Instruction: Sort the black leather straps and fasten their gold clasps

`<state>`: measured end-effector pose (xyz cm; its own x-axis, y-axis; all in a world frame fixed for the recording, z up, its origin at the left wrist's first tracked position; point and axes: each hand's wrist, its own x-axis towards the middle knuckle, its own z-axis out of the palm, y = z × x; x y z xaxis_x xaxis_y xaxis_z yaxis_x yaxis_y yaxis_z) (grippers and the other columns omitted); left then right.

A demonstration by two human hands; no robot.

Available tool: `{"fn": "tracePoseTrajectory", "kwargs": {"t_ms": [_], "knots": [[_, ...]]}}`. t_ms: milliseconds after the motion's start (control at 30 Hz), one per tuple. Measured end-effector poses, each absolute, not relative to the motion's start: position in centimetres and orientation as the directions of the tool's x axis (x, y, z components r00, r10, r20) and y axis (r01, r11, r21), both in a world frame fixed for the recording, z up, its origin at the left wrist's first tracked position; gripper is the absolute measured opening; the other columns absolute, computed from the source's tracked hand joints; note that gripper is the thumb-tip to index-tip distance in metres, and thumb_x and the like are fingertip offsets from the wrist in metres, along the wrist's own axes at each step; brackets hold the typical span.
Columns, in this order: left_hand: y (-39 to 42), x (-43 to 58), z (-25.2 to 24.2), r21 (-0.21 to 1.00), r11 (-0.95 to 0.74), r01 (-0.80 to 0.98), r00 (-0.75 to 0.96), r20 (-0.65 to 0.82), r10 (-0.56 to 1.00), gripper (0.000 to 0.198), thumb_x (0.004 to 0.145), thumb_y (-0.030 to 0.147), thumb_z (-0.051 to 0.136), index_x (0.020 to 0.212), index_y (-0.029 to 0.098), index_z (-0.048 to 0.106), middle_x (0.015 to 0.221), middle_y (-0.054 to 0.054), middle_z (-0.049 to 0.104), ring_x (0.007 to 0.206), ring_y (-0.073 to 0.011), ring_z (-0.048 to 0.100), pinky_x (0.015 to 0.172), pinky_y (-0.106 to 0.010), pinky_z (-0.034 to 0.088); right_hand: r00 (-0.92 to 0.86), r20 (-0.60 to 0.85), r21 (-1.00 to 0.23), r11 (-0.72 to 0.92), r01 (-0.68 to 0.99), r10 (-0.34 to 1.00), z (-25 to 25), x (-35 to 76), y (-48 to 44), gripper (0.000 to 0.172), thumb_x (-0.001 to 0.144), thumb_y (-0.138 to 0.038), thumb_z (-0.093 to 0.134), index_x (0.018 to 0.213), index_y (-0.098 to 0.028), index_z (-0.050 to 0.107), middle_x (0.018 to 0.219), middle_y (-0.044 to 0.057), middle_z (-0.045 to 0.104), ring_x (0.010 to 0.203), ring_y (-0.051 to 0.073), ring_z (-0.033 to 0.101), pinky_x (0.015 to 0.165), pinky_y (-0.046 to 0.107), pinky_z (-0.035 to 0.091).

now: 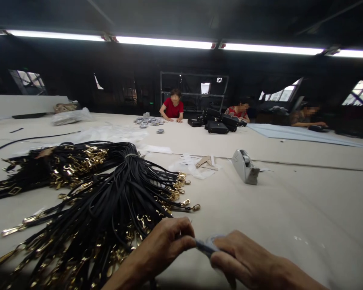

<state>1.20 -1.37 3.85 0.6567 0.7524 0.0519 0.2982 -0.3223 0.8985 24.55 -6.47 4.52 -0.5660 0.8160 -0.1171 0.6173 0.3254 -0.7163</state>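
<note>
My left hand (172, 239) is closed, thumb and fingers pinching one end of a dark strap-like piece (203, 246). My right hand (242, 257) grips the other end, where a pale, translucent bit that looks like plastic wrap shows beside the fingers. The piece is blurred and partly covered by my fingers. Just left of my hands spreads a large bundle of black straps (124, 185) with gold snap hooks, tied near its top. A second heap of black straps with gold clasps (78, 163) lies behind it.
A grey tape dispenser (245, 167) stands to the right, near paper and plastic scraps (204, 163). Farther back are small wrapped bundles (148, 121), black bags (216, 123) and a light blue sheet (293, 133). Three people sit or lean along the far side of the white table (314, 201).
</note>
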Motion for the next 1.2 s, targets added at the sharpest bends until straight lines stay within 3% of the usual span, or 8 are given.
{"fn": "tracePoseTrajectory", "kwargs": {"t_ms": [133, 233, 367, 533, 667, 767, 967, 1200], "knots": [[-1.6, 1.9, 4.1, 0.890, -0.378, 0.257, 0.646, 0.133, 0.752, 0.014, 0.086, 0.025, 0.060, 0.078, 0.018, 0.068, 0.073, 0.002, 0.058, 0.072, -0.0133, 0.051, 0.067, -0.021, 0.036, -0.516, -0.283, -0.940, -0.126, 0.318, 0.808, 4.3, 24.8, -7.1, 0.058, 0.092, -0.061, 0.041, 0.079, -0.010, 0.065, 0.050, 0.000, 0.055, 0.035, 0.006, 0.041, 0.036, 0.014, 0.030], [-2.2, 2.8, 2.6, 0.986, -0.139, 0.091, 0.655, 0.046, 0.754, 0.020, 0.087, 0.033, 0.061, 0.082, 0.016, 0.069, 0.072, 0.001, 0.060, 0.069, -0.0127, 0.054, 0.066, -0.022, 0.039, -0.488, -0.312, -0.948, -0.302, 0.101, 0.815, 4.1, 25.2, -7.4, 0.066, 0.089, -0.065, 0.042, 0.072, -0.006, 0.066, 0.044, 0.002, 0.055, 0.026, 0.005, 0.037, 0.028, 0.013, 0.023], [-3.2, 5.4, -0.8, 0.915, 0.323, -0.240, 0.685, -0.076, 0.725, 0.039, 0.081, 0.051, 0.068, 0.085, 0.013, 0.062, 0.059, 0.003, 0.057, 0.043, -0.0061, 0.047, 0.043, -0.017, 0.029, -0.420, -0.288, -0.858, -0.426, -0.285, 0.861, 2.8, 25.3, -7.5, 0.072, 0.091, -0.066, 0.039, 0.065, -0.005, 0.066, 0.036, 0.001, 0.050, 0.023, 0.004, 0.032, 0.027, 0.013, 0.022], [-4.2, 8.5, -2.9, 0.721, 0.505, -0.475, 0.693, -0.047, 0.720, 0.047, 0.067, 0.051, 0.082, 0.076, 0.017, 0.050, 0.057, 0.002, 0.060, 0.039, -0.0058, 0.050, 0.037, -0.014, 0.031, -0.428, -0.190, -0.648, -0.440, -0.621, 0.884, 1.0, 25.2, -7.0, 0.076, 0.090, -0.070, 0.036, 0.060, -0.007, 0.066, 0.027, -0.005, 0.034, 0.023, 0.006, 0.026, 0.029, 0.016, 0.030], [-4.8, 9.1, -2.2, 0.702, 0.576, -0.418, 0.723, -0.127, 0.679, 0.047, 0.062, 0.044, 0.087, 0.079, 0.015, 0.055, 0.061, 0.000, 0.063, 0.050, -0.0080, 0.056, 0.049, -0.017, 0.043, -0.425, -0.089, -0.548, -0.401, -0.734, 0.901, 1.1, 25.3, -6.5, 0.073, 0.094, -0.065, 0.033, 0.065, -0.008, 0.069, 0.028, -0.005, 0.036, 0.023, 0.005, 0.021, 0.028, 0.016, 0.030], [-5.0, 9.3, -2.0, 0.681, 0.610, -0.405, 0.724, -0.168, 0.669, 0.047, 0.060, 0.041, 0.089, 0.082, 0.015, 0.058, 0.061, 0.001, 0.062, 0.050, -0.0075, 0.055, 0.052, -0.018, 0.042, -0.374, -0.103, -0.508, -0.372, -0.777, 0.922, 1.0, 25.4, -6.2, 0.071, 0.095, -0.063, 0.033, 0.066, -0.008, 0.068, 0.031, -0.004, 0.040, 0.023, 0.004, 0.021, 0.026, 0.015, 0.029], [-4.8, 10.3, -3.0, 0.679, 0.574, -0.458, 0.689, -0.136, 0.712, 0.045, 0.062, 0.036, 0.089, 0.089, 0.014, 0.061, 0.077, -0.004, 0.067, 0.052, -0.0072, 0.056, 0.052, -0.018, 0.043, -0.251, -0.234, -0.475, -0.336, -0.813, 0.939, 0.0, 25.2, -5.9, 0.068, 0.095, -0.061, 0.037, 0.058, -0.011, 0.062, 0.028, -0.004, 0.039, 0.023, 0.008, 0.034, 0.026, 0.017, 0.034], [-4.7, 10.3, -2.9, 0.687, 0.589, -0.425, 0.695, -0.170, 0.699, 0.045, 0.063, 0.034, 0.088, 0.095, 0.016, 0.063, 0.089, -0.005, 0.069, 0.056, -0.0072, 0.056, 0.047, -0.015, 0.039, -0.234, -0.424, -0.399, -0.412, -0.819, 0.875, 1.0, 25.3, -6.4, 0.059, 0.092, -0.057, 0.051, 0.055, -0.011, 0.059, 0.043, 0.002, 0.059, 0.035, 0.009, 0.052, 0.036, 0.015, 0.042]]}}
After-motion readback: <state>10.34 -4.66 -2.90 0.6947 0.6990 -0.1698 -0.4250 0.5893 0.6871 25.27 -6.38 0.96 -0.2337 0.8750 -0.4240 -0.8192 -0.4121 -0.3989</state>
